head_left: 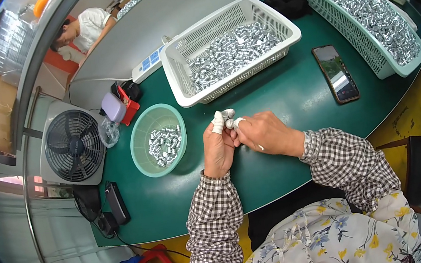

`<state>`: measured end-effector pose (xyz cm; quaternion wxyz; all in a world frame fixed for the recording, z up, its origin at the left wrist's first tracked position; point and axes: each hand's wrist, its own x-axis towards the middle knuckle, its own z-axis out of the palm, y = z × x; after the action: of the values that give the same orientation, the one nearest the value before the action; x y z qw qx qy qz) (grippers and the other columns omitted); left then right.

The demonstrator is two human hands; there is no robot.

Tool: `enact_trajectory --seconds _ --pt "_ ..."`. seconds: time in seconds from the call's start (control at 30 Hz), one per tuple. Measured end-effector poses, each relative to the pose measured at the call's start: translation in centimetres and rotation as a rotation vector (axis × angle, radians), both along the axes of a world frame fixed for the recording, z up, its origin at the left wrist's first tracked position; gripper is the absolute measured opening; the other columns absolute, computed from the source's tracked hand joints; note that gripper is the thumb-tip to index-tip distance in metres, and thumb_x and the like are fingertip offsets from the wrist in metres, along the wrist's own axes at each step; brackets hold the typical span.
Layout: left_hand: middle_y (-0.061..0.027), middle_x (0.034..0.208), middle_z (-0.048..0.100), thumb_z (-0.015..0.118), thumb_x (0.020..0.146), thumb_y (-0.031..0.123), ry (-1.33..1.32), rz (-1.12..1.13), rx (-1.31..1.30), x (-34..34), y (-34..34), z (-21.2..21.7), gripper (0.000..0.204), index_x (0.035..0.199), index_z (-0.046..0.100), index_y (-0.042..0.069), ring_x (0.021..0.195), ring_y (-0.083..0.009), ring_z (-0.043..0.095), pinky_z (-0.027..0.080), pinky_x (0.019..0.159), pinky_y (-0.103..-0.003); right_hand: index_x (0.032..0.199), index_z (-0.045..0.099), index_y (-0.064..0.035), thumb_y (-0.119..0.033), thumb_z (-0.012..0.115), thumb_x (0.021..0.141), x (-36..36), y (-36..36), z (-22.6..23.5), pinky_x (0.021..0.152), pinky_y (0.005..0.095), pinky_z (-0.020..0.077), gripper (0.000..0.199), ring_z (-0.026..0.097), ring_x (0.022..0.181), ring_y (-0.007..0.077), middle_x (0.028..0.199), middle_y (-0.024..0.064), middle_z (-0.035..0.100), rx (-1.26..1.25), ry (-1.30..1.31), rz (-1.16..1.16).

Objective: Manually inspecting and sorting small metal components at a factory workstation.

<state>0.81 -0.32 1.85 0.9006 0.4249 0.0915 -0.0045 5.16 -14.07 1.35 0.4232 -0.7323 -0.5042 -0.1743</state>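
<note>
Both hands meet over the front middle of the green table, with white wrappings on some fingertips. My left hand [215,151] is raised with its fingers closed around a small silver metal part [229,123]. My right hand [270,133] is curled shut against it from the right, its fingertips at the same part. A thin pale tip [261,147] shows below the right hand; what it belongs to is hidden. Left of my hands stands a round mint-green basket [141,161] with a small heap of silver metal parts [164,145].
Beyond my hands sits a white rectangular basket [184,95] of similar parts. A fuller green basket [337,24] stands at the right, near a phone [336,73]. At the left are a fan [74,140], a power strip [148,64] and a black adapter [117,202]. A co-worker [91,30] sits behind the partition.
</note>
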Motion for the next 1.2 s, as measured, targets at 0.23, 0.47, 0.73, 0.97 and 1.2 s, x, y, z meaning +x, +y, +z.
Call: enact_trajectory --seconds 0.23,0.47,0.73,0.97,1.2 --pt "0.0017 0.066 0.047 0.044 0.092 0.029 0.017 0.129 0.182 0.1 -1.2 -0.6 0.033 0.096 0.055 -0.001 0.053 -0.0058 0.041 0.034 0.043 -0.02 0.069 0.045 -0.002 -0.009 0.055 0.075 -1.4 0.5 0.0 0.046 0.0355 0.0431 0.014 0.054 0.052 0.0269 0.063 0.0112 0.053 -0.299 -0.085 -0.208" --pt "0.0024 0.068 0.051 0.044 0.092 0.031 0.062 0.209 0.048 0.1 -1.5 -0.6 0.031 0.094 0.055 0.002 0.048 -0.0031 0.036 0.029 0.039 -0.017 0.074 0.046 -0.0015 -0.011 0.051 0.078 -0.4 1.0 -0.4 0.051 0.0383 0.0458 0.011 0.057 0.057 0.0285 0.062 0.0119 0.054 -0.005 0.2 -0.09" --pt "0.0057 0.068 0.049 0.044 0.091 0.033 -0.03 0.103 -0.01 -0.4 -1.1 -0.1 0.029 0.09 0.055 0.005 0.045 0.0001 0.03 0.022 0.035 -0.016 0.075 0.044 0.0025 -0.006 0.044 0.082 -0.8 0.8 1.3 0.052 0.0391 0.0456 0.011 0.057 0.058 0.0309 0.065 0.0161 0.056 0.292 0.749 0.234" --pt "0.0047 0.064 0.048 0.045 0.091 0.031 -0.044 0.161 0.296 -0.4 -0.7 -0.1 0.03 0.093 0.054 0.003 0.044 -0.0013 0.031 0.025 0.035 -0.017 0.073 0.044 0.0021 -0.008 0.043 0.085 -0.1 0.9 -0.8 0.045 0.0364 0.0438 0.015 0.056 0.051 0.0273 0.062 0.015 0.055 -0.088 0.008 -0.074" --pt "0.0019 0.061 0.048 0.045 0.091 0.032 -0.016 0.257 0.15 -0.2 -1.8 0.4 0.031 0.097 0.053 0.002 0.043 -0.0046 0.037 0.029 0.035 -0.017 0.071 0.044 0.0035 -0.013 0.037 0.088 -0.9 0.9 1.5 0.04 0.0256 0.0402 0.025 0.05 0.046 0.0116 0.058 0.0073 0.052 0.411 1.051 0.322"
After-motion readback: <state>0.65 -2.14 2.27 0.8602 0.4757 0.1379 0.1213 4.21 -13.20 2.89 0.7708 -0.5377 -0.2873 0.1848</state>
